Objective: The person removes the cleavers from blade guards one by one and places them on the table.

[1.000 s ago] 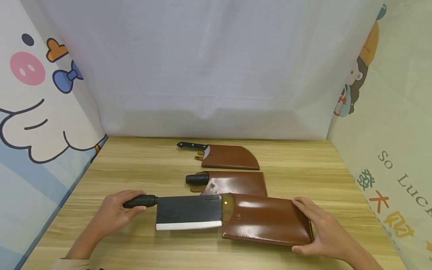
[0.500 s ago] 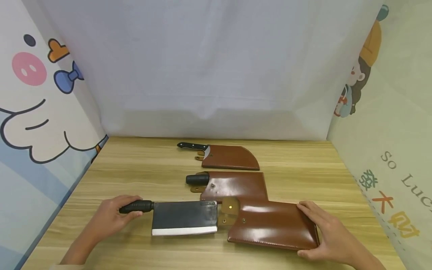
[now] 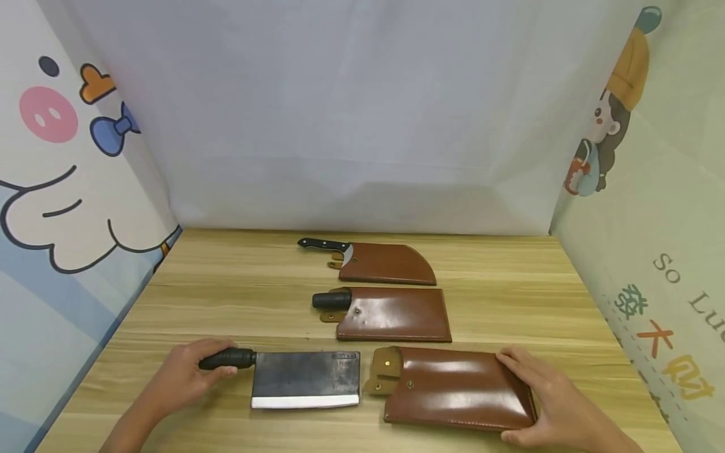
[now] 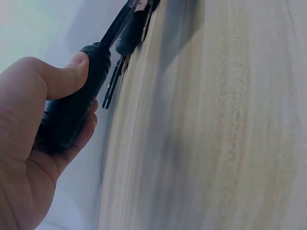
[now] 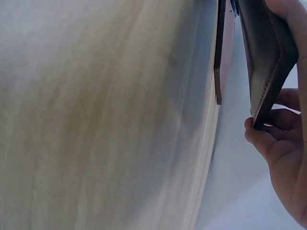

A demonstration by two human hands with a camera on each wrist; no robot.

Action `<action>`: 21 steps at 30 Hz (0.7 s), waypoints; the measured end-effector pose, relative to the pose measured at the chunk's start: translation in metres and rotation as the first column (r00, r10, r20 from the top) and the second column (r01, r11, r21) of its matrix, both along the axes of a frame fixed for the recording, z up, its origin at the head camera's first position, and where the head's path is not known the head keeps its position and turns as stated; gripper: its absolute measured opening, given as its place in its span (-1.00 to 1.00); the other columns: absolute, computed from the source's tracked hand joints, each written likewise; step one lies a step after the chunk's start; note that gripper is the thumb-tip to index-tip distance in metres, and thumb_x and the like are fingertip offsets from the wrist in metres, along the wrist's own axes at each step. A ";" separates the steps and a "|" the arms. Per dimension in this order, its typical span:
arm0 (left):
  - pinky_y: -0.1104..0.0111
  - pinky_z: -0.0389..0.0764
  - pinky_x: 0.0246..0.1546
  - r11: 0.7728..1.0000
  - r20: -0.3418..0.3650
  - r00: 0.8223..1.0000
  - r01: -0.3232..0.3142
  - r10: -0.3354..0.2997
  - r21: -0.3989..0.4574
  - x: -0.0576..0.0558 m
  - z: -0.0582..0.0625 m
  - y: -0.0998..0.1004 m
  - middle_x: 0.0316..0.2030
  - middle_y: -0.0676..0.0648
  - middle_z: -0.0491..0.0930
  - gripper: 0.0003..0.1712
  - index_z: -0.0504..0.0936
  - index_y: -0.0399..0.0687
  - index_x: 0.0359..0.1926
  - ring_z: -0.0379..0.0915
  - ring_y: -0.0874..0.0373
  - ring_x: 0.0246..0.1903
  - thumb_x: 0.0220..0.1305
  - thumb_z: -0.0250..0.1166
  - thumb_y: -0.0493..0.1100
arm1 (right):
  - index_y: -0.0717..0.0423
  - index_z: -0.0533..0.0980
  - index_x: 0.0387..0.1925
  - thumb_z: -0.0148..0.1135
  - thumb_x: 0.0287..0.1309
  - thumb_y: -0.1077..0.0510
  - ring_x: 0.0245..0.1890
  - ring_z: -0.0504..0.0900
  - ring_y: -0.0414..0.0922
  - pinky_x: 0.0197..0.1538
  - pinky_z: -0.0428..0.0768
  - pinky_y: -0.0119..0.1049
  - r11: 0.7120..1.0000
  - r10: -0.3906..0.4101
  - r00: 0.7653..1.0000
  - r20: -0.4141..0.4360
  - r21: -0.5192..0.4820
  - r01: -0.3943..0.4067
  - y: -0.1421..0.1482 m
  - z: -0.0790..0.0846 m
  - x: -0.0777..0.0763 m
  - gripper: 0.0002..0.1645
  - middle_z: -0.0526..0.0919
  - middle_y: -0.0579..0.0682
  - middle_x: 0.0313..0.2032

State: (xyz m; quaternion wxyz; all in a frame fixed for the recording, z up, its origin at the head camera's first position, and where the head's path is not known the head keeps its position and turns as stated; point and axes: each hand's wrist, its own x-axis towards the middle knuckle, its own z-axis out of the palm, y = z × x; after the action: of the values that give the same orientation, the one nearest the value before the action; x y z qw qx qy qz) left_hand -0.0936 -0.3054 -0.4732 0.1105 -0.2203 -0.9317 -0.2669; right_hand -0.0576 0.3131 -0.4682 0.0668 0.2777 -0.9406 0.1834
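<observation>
Left hand point(image 3: 189, 372) grips the cleaver point(image 3: 306, 374) by its handle point(image 3: 231, 358), bare edge point(image 3: 306, 401) toward 6 o'clock. Right hand point(image 3: 554, 401) pinches the sheath point(image 3: 459, 387) at its outer end, at the cleaver's 3 o'clock, just apart. My worry: if either grip tips, that edge could nick the flaps point(image 3: 387, 363).

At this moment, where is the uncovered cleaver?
In the head view, the uncovered cleaver is low and left of centre, gripped by the left hand, just left of the brown sheath that the right hand holds.
</observation>
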 end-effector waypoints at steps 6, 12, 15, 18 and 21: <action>0.23 0.70 -0.30 1.000 0.022 0.999 0.029 -0.030 0.012 -0.001 -0.005 0.000 -0.13 -0.07 0.77 -0.55 0.76 -0.18 -0.02 0.73 0.00 -0.23 0.05 0.60 -0.14 | 0.02 0.34 0.48 0.65 -0.35 -0.46 0.23 0.53 0.10 -0.03 0.67 0.11 0.999 -0.027 0.999 0.032 0.020 0.026 0.001 -0.003 0.003 0.36 0.45 0.13 0.37; 0.24 0.70 -0.28 0.999 0.040 0.998 0.043 -0.043 0.007 -0.002 -0.008 0.001 -0.14 -0.07 0.77 -0.58 0.77 -0.17 -0.03 0.73 0.03 -0.21 0.08 0.59 -0.11 | 0.05 0.37 0.46 0.64 -0.41 -0.50 0.22 0.54 0.10 0.01 0.66 0.13 0.999 -0.035 0.999 0.003 0.038 0.035 0.002 -0.006 0.004 0.39 0.47 0.14 0.35; 0.22 0.70 -0.25 0.999 0.072 0.997 0.035 -0.034 -0.005 -0.004 -0.009 0.000 -0.12 -0.05 0.77 -0.58 0.77 -0.15 -0.02 0.73 0.02 -0.19 0.11 0.57 -0.08 | 0.08 0.38 0.44 0.64 -0.41 -0.50 0.22 0.55 0.12 0.01 0.66 0.15 0.999 -0.035 0.999 0.012 0.037 0.035 0.002 -0.006 0.005 0.40 0.48 0.18 0.34; 0.19 0.70 -0.23 0.999 0.113 0.993 0.042 -0.039 -0.019 -0.006 -0.010 -0.001 -0.10 -0.06 0.76 -0.56 0.76 -0.15 0.00 0.72 -0.03 -0.16 0.14 0.56 -0.04 | 0.08 0.38 0.45 0.63 -0.40 -0.51 0.23 0.55 0.14 0.01 0.65 0.18 0.999 -0.039 0.999 0.031 0.036 0.038 0.003 -0.007 0.004 0.40 0.48 0.19 0.34; 0.19 0.69 -0.21 0.998 0.158 0.986 0.058 -0.053 -0.030 -0.008 -0.010 -0.003 -0.08 -0.07 0.76 -0.53 0.76 -0.15 0.02 0.71 -0.06 -0.13 0.15 0.55 -0.01 | 0.11 0.37 0.45 0.61 -0.39 -0.54 0.24 0.55 0.17 0.01 0.64 0.21 0.999 -0.031 0.999 0.036 0.042 0.030 0.003 -0.008 0.004 0.41 0.48 0.23 0.34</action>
State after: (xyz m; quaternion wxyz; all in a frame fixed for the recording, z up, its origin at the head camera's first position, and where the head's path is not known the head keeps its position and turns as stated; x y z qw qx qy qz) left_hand -0.1016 -0.3082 -0.4833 0.0255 -0.2265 -0.9355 -0.2701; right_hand -0.0533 0.3160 -0.4759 0.0463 0.2612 -0.9495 0.1678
